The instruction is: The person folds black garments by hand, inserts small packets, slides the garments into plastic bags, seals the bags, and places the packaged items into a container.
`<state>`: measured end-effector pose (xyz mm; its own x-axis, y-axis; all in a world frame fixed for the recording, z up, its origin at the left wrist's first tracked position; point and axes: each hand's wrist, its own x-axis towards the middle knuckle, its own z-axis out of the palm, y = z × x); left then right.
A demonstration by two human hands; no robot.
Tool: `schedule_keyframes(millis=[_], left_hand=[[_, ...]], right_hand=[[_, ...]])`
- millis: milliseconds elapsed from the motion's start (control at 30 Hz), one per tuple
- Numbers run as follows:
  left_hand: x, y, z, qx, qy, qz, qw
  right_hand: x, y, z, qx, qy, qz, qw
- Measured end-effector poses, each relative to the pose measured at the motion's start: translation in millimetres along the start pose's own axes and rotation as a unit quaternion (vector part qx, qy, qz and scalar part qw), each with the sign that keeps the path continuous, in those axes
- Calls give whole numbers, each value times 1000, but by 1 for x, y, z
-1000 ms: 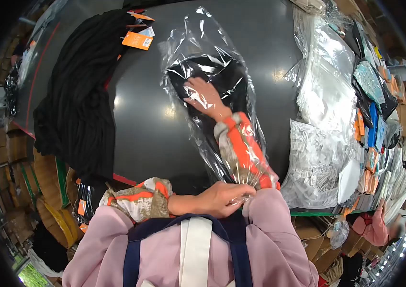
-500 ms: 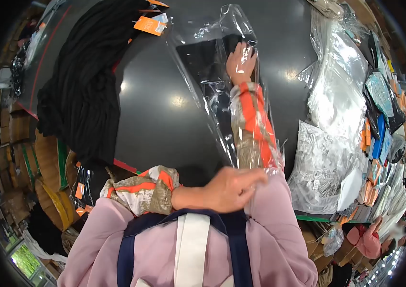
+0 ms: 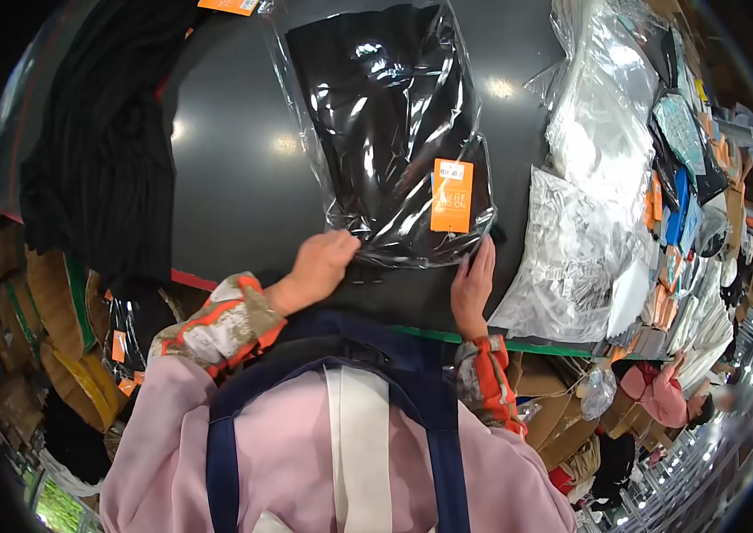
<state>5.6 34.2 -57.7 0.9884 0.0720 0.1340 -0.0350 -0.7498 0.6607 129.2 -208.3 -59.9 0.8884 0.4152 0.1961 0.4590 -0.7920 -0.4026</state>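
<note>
A clear plastic bag [image 3: 474,115] lies on the dark table with a black folded garment [image 3: 368,115] inside it. An orange tag [image 3: 452,197] shows through the plastic near the garment's lower right. My left hand [image 3: 323,266] is closed on the bag's lower left corner, its fingertips pressed together on the plastic. At the lower right corner, my right hand [image 3: 473,286] touches the bag's edge with its fingers stretched out.
A heap of black garments [image 3: 106,142] lies on the table's left side. On the right are clear plastic bags [image 3: 603,133] and a stack of bags with white print [image 3: 563,266]. Beyond them, a person in pink [image 3: 661,395] is at the lower right.
My right arm has come out of the bag and back to its near edge. My left hand has moved left and forward to the bag's corner. The garment and tag now fill the bag.
</note>
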Motion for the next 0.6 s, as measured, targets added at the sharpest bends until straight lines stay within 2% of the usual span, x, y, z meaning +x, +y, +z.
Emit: schedule_keyframes(millis=[100,133,167,233,267,300,367,433,467,500,533,600], left_hand=[[-14,0,-34,25,4,-8,1000],[-16,8,-49,6,18,18,1000],[-18,16,-61,-13,34,44,998],[-25,19,-69,-30,49,72,996],[-31,16,-66,-24,44,69,996],[-35,13,-64,-17,40,66,997],[-41,9,-59,-8,36,63,997],[-37,11,-51,77,148,-23,986],[-35,12,-45,118,202,-67,970],[-32,9,-38,134,215,-81,964],[-29,5,-32,150,228,-95,957],[-29,-10,-15,-24,199,-188,962]], right_hand=[[-18,-16,-6,55,-17,-30,998],[-18,-19,-1,25,-26,-84,996],[-17,-19,3,27,-23,-82,996],[-10,-25,6,67,23,-81,994],[-5,-25,4,66,91,-74,991],[1,-25,4,68,94,-75,990],[14,-22,5,64,203,11,977],[32,-18,10,40,202,32,978],[40,-13,12,226,105,127,960],[48,-8,14,400,4,214,891],[54,-1,19,401,3,212,891],[55,13,33,480,-8,220,849]])
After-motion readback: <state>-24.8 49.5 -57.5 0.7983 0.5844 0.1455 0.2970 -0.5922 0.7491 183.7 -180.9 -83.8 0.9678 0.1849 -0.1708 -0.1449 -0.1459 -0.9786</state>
